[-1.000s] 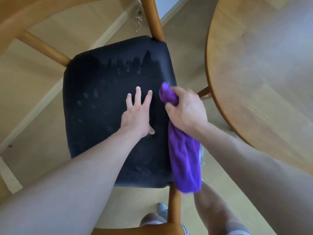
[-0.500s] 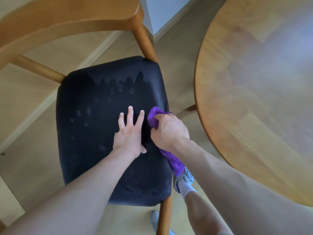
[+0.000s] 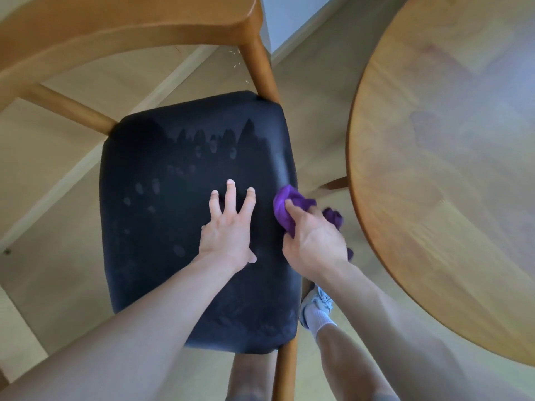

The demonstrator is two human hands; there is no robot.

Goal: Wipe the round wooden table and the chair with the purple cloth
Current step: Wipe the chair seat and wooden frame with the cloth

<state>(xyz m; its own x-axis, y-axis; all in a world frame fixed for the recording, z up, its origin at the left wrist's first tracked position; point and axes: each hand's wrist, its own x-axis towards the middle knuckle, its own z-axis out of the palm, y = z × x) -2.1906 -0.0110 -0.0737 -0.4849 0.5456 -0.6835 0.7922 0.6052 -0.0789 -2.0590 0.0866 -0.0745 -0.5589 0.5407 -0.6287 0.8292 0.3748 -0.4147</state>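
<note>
The chair has a black padded seat (image 3: 173,227) and a curved wooden backrest (image 3: 115,27). My left hand (image 3: 228,227) lies flat on the seat with fingers spread. My right hand (image 3: 312,241) grips the bunched purple cloth (image 3: 285,208) and holds it against the seat's right edge. The round wooden table (image 3: 448,169) fills the right side, apart from the hand and cloth.
Light wooden floor lies under the chair. Wooden chair legs (image 3: 260,65) stand at the seat's right corners. My own leg and a grey shoe with a white sock (image 3: 317,309) are just right of the seat, close to the table's edge.
The cloth, hanging long below my right hand a second ago, is now bunched in the fist at the seat's right edge. My left hand stayed flat on the seat.
</note>
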